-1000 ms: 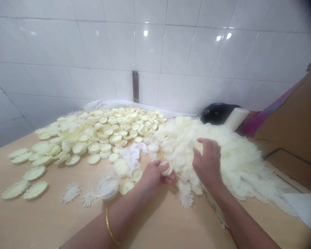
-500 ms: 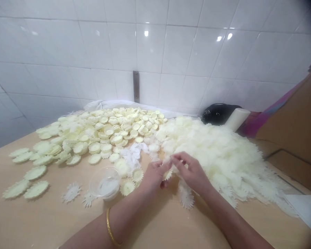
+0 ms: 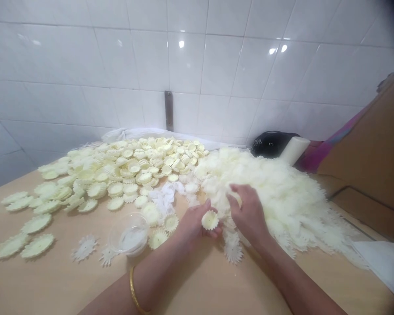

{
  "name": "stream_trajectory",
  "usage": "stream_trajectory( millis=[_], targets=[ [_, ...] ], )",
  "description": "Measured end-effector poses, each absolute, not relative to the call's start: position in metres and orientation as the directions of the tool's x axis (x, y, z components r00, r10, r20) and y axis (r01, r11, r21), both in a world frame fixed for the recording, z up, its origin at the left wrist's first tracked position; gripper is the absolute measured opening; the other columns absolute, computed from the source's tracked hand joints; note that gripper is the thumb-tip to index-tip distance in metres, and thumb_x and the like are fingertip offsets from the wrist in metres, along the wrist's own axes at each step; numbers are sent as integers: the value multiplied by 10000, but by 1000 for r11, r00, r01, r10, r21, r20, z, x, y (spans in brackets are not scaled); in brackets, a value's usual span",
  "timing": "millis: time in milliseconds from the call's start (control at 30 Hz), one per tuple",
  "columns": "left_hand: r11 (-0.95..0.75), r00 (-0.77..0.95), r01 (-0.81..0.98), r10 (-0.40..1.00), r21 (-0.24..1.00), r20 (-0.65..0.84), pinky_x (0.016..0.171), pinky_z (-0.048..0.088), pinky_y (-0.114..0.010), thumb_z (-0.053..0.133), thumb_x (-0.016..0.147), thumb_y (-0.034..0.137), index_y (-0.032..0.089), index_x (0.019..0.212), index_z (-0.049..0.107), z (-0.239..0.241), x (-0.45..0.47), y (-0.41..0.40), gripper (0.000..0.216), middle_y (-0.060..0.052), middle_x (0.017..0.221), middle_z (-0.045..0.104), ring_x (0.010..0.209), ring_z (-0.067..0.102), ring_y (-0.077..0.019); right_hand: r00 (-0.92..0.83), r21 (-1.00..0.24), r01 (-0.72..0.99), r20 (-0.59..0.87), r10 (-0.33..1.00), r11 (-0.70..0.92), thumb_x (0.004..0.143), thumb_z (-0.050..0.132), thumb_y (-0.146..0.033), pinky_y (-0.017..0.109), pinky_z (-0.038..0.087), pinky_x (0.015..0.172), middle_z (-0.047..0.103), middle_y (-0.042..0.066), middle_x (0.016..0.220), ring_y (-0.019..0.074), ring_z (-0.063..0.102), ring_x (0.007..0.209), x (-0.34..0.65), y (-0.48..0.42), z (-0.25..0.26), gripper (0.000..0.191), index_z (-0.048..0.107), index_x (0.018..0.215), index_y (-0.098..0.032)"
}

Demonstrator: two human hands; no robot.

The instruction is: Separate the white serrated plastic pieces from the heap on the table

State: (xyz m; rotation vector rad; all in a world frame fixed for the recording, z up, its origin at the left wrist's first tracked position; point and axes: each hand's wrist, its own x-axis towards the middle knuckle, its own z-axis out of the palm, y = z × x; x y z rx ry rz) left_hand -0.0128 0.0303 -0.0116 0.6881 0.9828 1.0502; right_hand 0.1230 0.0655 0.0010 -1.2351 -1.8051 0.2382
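My left hand holds a small pale yellow disc with a scalloped edge, its flat face turned up towards me. To the right, my right hand is apart from the disc, thumb and forefinger spread with nothing visible between them. It is beside a heap of thin, sheer, pale yellow toothed pieces. Below the hands lies a whitish toothed piece on the table. At the left is a large pile of thicker scalloped discs.
A clear round tub with white contents stands left of my left forearm. Crumpled white cloth lies behind it. At the back right are a black bag and a pale roll; a brown board rises at the right. Behind is a tiled wall.
My hands were together at the disc; my right hand has moved away to the right and its fingers have parted. The disc in my left hand now shows its face. The view has shifted slightly.
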Motion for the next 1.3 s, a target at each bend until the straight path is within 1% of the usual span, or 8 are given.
stream_trajectory(
  millis=[133, 267, 467, 600, 733, 867, 1133, 1300],
  targets=[
    [362, 175, -468, 932, 806, -317, 517, 467, -224, 593, 689, 134, 89, 816, 561, -16, -11, 31, 139, -109, 636, 626, 544, 613, -153, -74, -387, 783, 720, 690, 487, 776, 440, -198, 422, 368, 808, 530, 130, 989, 254, 430, 940, 126, 69, -1, 256, 532, 1006, -136],
    [305, 192, -363, 949, 880, -250, 498, 462, -219, 606, 690, 188, 68, 752, 586, -22, -13, 33, 136, -114, 635, 630, 530, 614, -156, -183, -384, 744, 670, 720, 547, 784, 437, -191, 403, 384, 777, 563, 99, 911, 238, 451, 888, 122, 65, -3, 171, 566, 892, -160],
    [316, 106, -224, 948, 922, -299, 383, 372, -197, 651, 634, 407, 120, 663, 533, -15, -17, 31, 312, -57, 519, 604, 395, 540, -120, -179, -623, 591, 520, 836, 513, 814, 441, -275, 360, 402, 772, 591, 68, 868, 206, 502, 872, 120, 61, -2, 171, 577, 823, -172],
    [307, 52, -261, 951, 915, -304, 352, 303, -182, 652, 611, 454, 145, 633, 488, -10, -16, 28, 351, -2, 449, 543, 339, 467, -85, -319, -776, 447, 326, 890, 445, 788, 483, -372, 317, 426, 727, 616, 60, 894, 191, 553, 841, 121, 59, 6, 236, 603, 842, -175],
    [280, 25, -319, 957, 905, -288, 384, 339, -193, 677, 592, 424, 145, 666, 519, -12, -13, 27, 329, 18, 471, 525, 366, 469, -81, -436, -819, 400, 225, 872, 412, 726, 558, -399, 282, 438, 669, 627, 44, 878, 179, 577, 770, 119, 56, 8, 250, 612, 831, -178],
    [271, 117, -361, 963, 892, -245, 413, 376, -209, 664, 622, 397, 140, 718, 550, -18, -12, 29, 298, -7, 582, 553, 417, 513, -93, -472, -848, 369, 181, 863, 380, 808, 430, -400, 271, 445, 600, 628, 36, 769, 164, 578, 675, 119, 57, 6, 291, 608, 848, -173],
    [302, 164, -440, 953, 846, -256, 427, 424, -222, 555, 723, 429, 91, 831, 576, -18, -12, 32, 356, -74, 632, 590, 467, 560, -125, -387, -768, 416, 335, 859, 487, 789, 452, -288, 300, 444, 640, 614, 43, 745, 188, 571, 735, 116, 53, 2, 206, 612, 720, -179],
    [294, 169, -490, 956, 821, -241, 475, 444, -231, 642, 650, 163, 112, 776, 569, -18, -10, 30, 155, -44, 608, 590, 493, 569, -124, -220, -651, 540, 503, 836, 534, 802, 416, -218, 293, 422, 621, 578, 39, 677, 165, 529, 658, 120, 59, 0, 195, 561, 681, -173]
  ],
)
